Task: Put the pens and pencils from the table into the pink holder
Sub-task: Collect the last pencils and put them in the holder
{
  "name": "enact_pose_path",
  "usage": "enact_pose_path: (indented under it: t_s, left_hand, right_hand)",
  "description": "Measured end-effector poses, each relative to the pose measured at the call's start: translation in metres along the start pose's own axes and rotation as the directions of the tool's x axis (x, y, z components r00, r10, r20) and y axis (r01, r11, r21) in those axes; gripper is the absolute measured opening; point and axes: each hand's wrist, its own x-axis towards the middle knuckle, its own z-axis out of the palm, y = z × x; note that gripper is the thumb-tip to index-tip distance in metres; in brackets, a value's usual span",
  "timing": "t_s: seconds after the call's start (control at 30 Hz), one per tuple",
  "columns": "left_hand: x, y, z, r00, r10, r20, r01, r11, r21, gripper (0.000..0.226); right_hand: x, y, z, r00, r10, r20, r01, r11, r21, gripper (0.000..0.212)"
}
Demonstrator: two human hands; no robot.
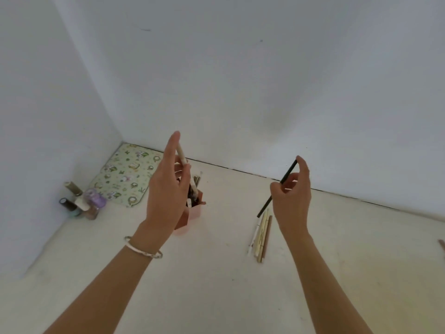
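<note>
worktop (216,285): four pens and pencils (261,233) lie bunched | right hand (292,198): grip pinched on dark pencil (277,189), raised above them | left hand (168,189): grip closed on cream pen (182,154) over pink holder (192,213), already part-filled

Pink holder (194,212), black pencil (277,189), green cartoon-patterned mat (125,175).

A single head-worn wide-angle view looks forward and down from above the tabletop (216,285), close behind both forearms, facing the corner where two white walls (240,80) meet; edges bow with lens distortion, and no second view shares the scene
</note>
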Motion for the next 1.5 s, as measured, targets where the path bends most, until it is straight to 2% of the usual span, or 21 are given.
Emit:
enact_pose_path:
  t_s: [0.13, 0.23, 0.3, 0.37, 0.43, 0.57, 0.67, 0.77, 0.87, 0.93, 0.97, 1.07, 1.13, 1.17, 1.2, 1.23, 1.3, 1.33, 1.4, 1.5]
  left_hand:
    - [0.002, -0.020, 0.007, 0.998, 0.060, 0.023, -0.062, 0.992, 0.112, 0.059]
    - [-0.005, -0.033, 0.012, 0.990, 0.103, 0.092, -0.122, 0.965, 0.233, 0.047]
    - [-0.010, -0.042, 0.013, 0.981, 0.151, 0.124, -0.185, 0.920, 0.346, 0.028]
    - [-0.012, -0.047, 0.014, 0.969, 0.217, 0.122, -0.249, 0.829, 0.502, 0.016]
    - [-0.009, -0.044, 0.010, 0.970, 0.225, 0.090, -0.235, 0.788, 0.569, 0.025]
    - [0.008, -0.028, -0.008, 0.981, 0.187, -0.049, -0.141, 0.866, 0.480, 0.044]
    - [0.017, -0.019, -0.024, 0.967, 0.200, -0.157, -0.131, 0.921, 0.367, 0.042]
    - [0.019, -0.018, -0.036, 0.960, 0.205, -0.188, -0.140, 0.940, 0.311, 0.039]
    - [0.016, -0.020, -0.040, 0.970, 0.156, -0.185, -0.109, 0.964, 0.243, 0.036]
    - [0.010, -0.014, -0.036, 0.972, 0.134, -0.191, -0.098, 0.977, 0.188, 0.035]
    - [0.006, -0.007, -0.033, 0.972, 0.136, -0.194, -0.108, 0.983, 0.151, 0.034]
    - [-0.022, 0.026, -0.007, 0.969, 0.222, -0.111, -0.225, 0.974, -0.015, 0.029]
    - [-0.052, 0.048, 0.024, 0.933, 0.347, 0.097, -0.343, 0.937, -0.059, 0.024]
    - [-0.066, 0.055, 0.043, 0.908, 0.345, 0.239, -0.345, 0.938, -0.046, 0.020]
    - [-0.078, 0.060, 0.064, 0.886, 0.268, 0.379, -0.284, 0.959, -0.016, 0.017]
    - [-0.085, 0.060, 0.084, 0.865, 0.134, 0.483, -0.179, 0.983, 0.050, 0.016]
    - [-0.089, 0.052, 0.124, 0.809, -0.148, 0.570, -0.020, 0.961, 0.277, 0.020]
    - [-0.089, 0.043, 0.137, 0.781, -0.262, 0.567, 0.029, 0.922, 0.386, 0.023]
    - [-0.091, 0.029, 0.163, 0.728, -0.382, 0.569, 0.030, 0.847, 0.531, 0.026]
    - [-0.098, 0.014, 0.183, 0.688, -0.441, 0.576, -0.022, 0.780, 0.625, 0.024]
  right_hand:
    - [-0.011, -0.020, 0.009, 0.998, -0.032, -0.048, 0.040, 0.982, 0.183, 0.069]
    - [-0.021, -0.022, 0.015, 0.994, -0.076, -0.083, 0.092, 0.973, 0.211, 0.070]
    - [-0.026, -0.022, 0.021, 0.992, -0.095, -0.085, 0.112, 0.969, 0.219, 0.069]
    - [-0.032, -0.022, 0.028, 0.991, -0.107, -0.082, 0.124, 0.962, 0.245, 0.067]
    - [-0.037, -0.022, 0.038, 0.989, -0.126, -0.076, 0.142, 0.951, 0.275, 0.064]
    - [-0.039, -0.022, 0.074, 0.985, -0.174, -0.021, 0.172, 0.940, 0.296, 0.060]
    - [-0.041, -0.011, 0.097, 0.967, -0.231, 0.112, 0.207, 0.959, 0.196, 0.056]
    - [-0.044, 0.006, 0.110, 0.929, -0.258, 0.265, 0.255, 0.966, 0.044, 0.050]
    - [-0.046, 0.019, 0.112, 0.847, -0.365, 0.386, 0.433, 0.895, -0.103, 0.039]
    - [-0.047, 0.021, 0.110, 0.784, -0.460, 0.416, 0.553, 0.822, -0.133, 0.046]
    - [-0.047, 0.020, 0.108, 0.790, -0.472, 0.392, 0.553, 0.824, -0.121, 0.054]
    - [-0.036, 0.010, 0.089, 0.924, -0.357, 0.139, 0.362, 0.932, -0.011, 0.068]
    - [-0.018, 0.008, 0.068, 0.964, -0.264, -0.030, 0.265, 0.963, 0.043, 0.062]
    - [-0.009, 0.009, 0.055, 0.968, -0.236, -0.089, 0.241, 0.970, 0.043, 0.058]
    - [-0.002, 0.012, 0.041, 0.969, -0.212, -0.129, 0.217, 0.976, 0.029, 0.055]
    - [0.003, 0.017, 0.028, 0.971, -0.187, -0.150, 0.191, 0.981, 0.013, 0.053]
    - [0.009, 0.033, -0.001, 0.979, -0.119, -0.163, 0.118, 0.993, -0.014, 0.049]
    - [0.008, 0.041, -0.010, 0.984, -0.079, -0.160, 0.076, 0.997, -0.022, 0.049]
    - [0.007, 0.061, -0.033, 0.985, -0.016, -0.171, 0.007, 0.999, -0.054, 0.050]
    - [0.000, 0.084, -0.055, 0.983, 0.047, -0.177, -0.067, 0.992, -0.110, 0.056]
